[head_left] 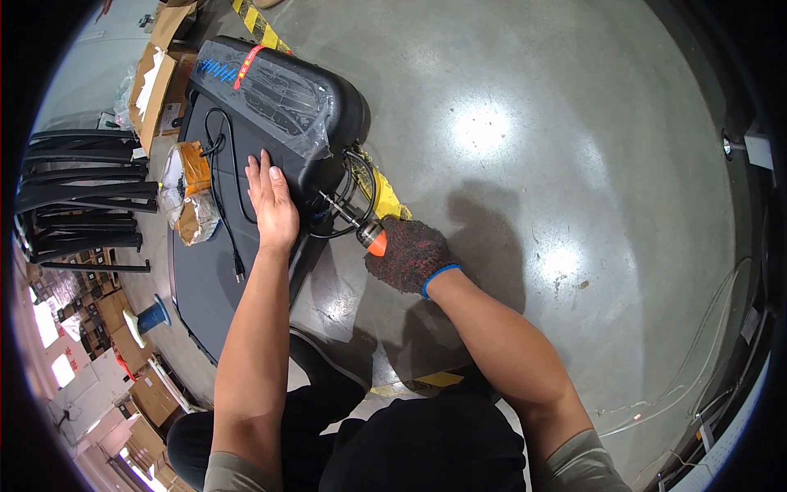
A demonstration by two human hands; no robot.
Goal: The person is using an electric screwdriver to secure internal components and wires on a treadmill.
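Observation:
My bare left hand [271, 202] lies flat, fingers together, on the black deck [205, 271] of a treadmill-like machine, just beside its plastic-wrapped black housing [279, 98]. My right hand [410, 254] wears a dark knitted glove with a blue cuff and grips a screwdriver [361, 227] with an orange handle. The screwdriver's metal tip points up-left into the lower edge of the housing, near a loop of black cable [361, 197].
A black power cord [225, 189] trails over the deck beside a taped plastic-and-cardboard bundle [188, 193]. Cardboard boxes [156, 82] sit at the upper left, black racks [82, 197] at the left. Yellow-black tape [261, 29] marks the shiny concrete floor [533, 164].

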